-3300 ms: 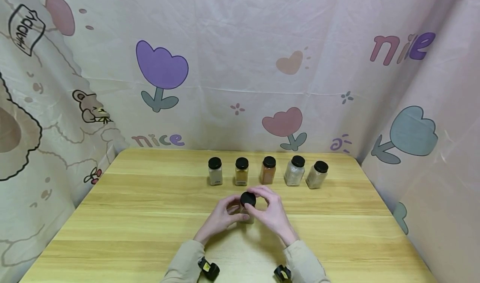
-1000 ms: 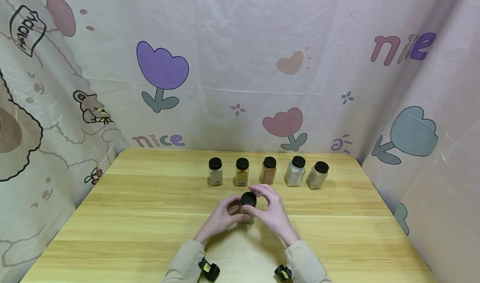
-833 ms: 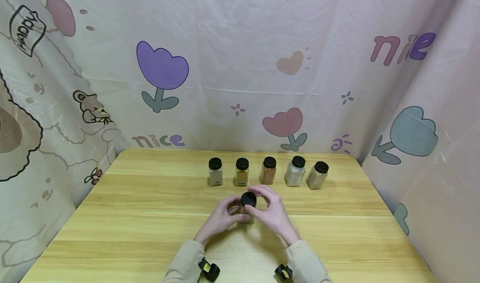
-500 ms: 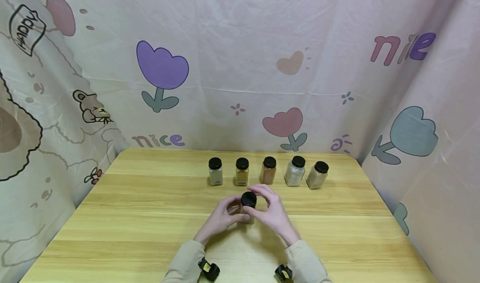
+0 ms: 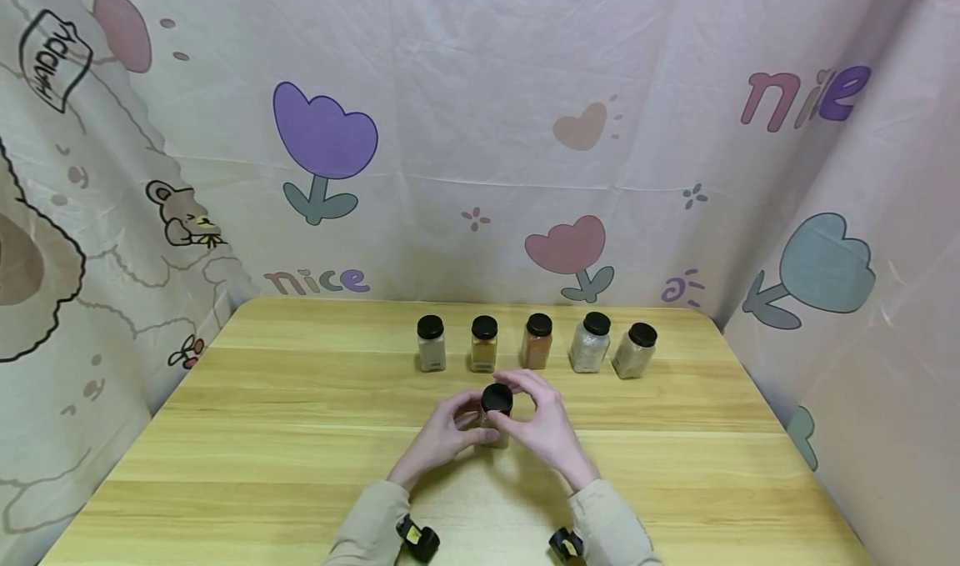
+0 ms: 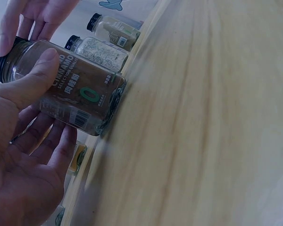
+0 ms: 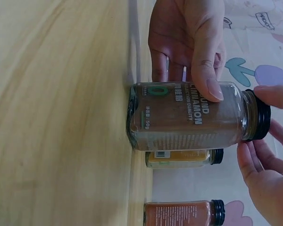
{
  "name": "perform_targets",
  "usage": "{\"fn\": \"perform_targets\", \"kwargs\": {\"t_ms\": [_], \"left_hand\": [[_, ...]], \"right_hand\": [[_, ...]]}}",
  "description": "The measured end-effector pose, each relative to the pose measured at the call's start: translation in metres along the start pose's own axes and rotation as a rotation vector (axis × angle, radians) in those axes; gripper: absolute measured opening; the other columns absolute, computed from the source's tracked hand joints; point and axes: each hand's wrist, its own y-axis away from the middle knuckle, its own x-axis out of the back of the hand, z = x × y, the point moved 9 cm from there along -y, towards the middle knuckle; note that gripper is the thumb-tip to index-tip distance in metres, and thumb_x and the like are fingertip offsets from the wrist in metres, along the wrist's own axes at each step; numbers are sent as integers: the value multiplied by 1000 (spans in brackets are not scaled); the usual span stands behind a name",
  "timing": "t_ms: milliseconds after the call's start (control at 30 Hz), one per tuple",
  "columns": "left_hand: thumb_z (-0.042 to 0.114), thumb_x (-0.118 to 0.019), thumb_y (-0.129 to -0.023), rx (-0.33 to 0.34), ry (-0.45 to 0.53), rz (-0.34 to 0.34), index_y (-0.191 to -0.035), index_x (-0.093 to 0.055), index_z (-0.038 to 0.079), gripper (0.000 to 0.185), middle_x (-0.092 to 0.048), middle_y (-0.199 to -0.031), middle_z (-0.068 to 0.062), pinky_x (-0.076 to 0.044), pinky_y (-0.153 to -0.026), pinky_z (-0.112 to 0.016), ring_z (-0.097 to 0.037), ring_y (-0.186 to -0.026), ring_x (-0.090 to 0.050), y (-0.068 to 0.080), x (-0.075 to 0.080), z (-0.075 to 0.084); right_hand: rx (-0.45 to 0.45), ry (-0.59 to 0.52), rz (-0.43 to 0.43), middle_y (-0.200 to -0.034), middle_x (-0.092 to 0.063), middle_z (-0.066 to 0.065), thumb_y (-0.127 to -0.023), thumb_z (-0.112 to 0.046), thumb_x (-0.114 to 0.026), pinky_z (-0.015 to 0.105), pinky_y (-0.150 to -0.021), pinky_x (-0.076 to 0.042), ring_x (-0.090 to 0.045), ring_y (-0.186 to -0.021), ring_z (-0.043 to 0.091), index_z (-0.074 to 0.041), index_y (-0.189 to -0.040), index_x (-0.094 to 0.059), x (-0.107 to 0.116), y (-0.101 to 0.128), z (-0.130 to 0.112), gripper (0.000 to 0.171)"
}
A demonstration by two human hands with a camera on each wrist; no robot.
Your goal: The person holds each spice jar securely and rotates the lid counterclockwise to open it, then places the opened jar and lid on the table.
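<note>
A glass jar labelled ground cinnamon stands upright on the wooden table, filled with brown powder and topped by a black lid. My left hand grips its body from the left, thumb across the label and fingers behind. From the right, my right hand pinches the lid between thumb and fingers. The lid sits on the jar's neck in both wrist views. In the head view, my hands hide part of the jar body.
Behind my hands several black-lidded spice jars stand in a row: a pale one, a yellow one, an orange one and two whitish ones on the right. A printed curtain hangs behind the wooden table.
My right thumb and fingers have shifted slightly back and forth around the lid. The jar and my left hand have stayed in place.
</note>
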Motion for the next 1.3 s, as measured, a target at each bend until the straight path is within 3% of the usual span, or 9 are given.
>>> {"fn": "perform_targets", "kwargs": {"t_ms": [167, 400, 567, 800, 1033, 1167, 1300], "left_hand": [[8, -79, -86, -8, 8, 0, -131, -58, -3, 51, -63, -132, -23, -47, -115, -34, -36, -128, -59, 0, 0, 1], [9, -78, -86, -11, 7, -5, -130, -59, -3, 49, -64, -130, -22, -47, -114, -31, -33, -127, -59, 0, 0, 1], [9, -79, -86, -11, 2, -3, -131, -59, -2, 51, -63, -132, -22, -46, -115, -34, -35, -128, -59, 0, 0, 1], [8, -79, -86, -9, 1, -1, -132, -58, -2, 52, -63, -133, -22, -46, -116, -35, -36, -129, -58, 0, 0, 2], [10, -79, -86, -15, -5, -2, -131, -59, -2, 50, -64, -130, -22, -49, -113, -29, -21, -122, -62, 1, 0, 2], [11, -79, -86, -25, -7, -4, -130, -59, -1, 50, -64, -129, -22, -49, -112, -29, -11, -118, -62, 1, 1, 2], [10, -79, -86, -35, -2, -6, -130, -59, -2, 50, -64, -129, -22, -47, -114, -31, -10, -119, -62, 1, 0, 2]], "right_hand": [[1, -29, -42, -123, -68, 13, -78, -4, -84, 32, -105, -53, -65, -111, 27, -8, -127, -66, -2, 0, -2, 52], [-68, 38, 24, -116, -68, 7, -73, -17, -90, 43, -94, -52, -60, -102, 17, -12, -124, -69, 2, 0, 1, 56], [-28, 56, 35, -112, -71, 5, -74, -11, -88, 39, -90, -54, -63, -98, 18, -11, -122, -70, 2, 0, -1, 52], [-17, 26, -28, -120, -69, 7, -77, -6, -85, 33, -99, -54, -65, -106, 21, -8, -126, -67, -1, 0, -2, 53], [-132, 66, -16, -121, -67, 5, -73, -22, -91, 37, -101, -52, -61, -111, 18, -16, -128, -67, -2, -1, 5, 60], [-138, 95, 1, -119, -68, 6, -71, -21, -92, 37, -99, -51, -61, -108, 18, -11, -127, -68, -2, -1, 4, 61], [-120, 110, 9, -117, -69, 4, -71, -17, -91, 38, -98, -51, -62, -107, 19, -10, -125, -68, -1, -1, 1, 59]]}}
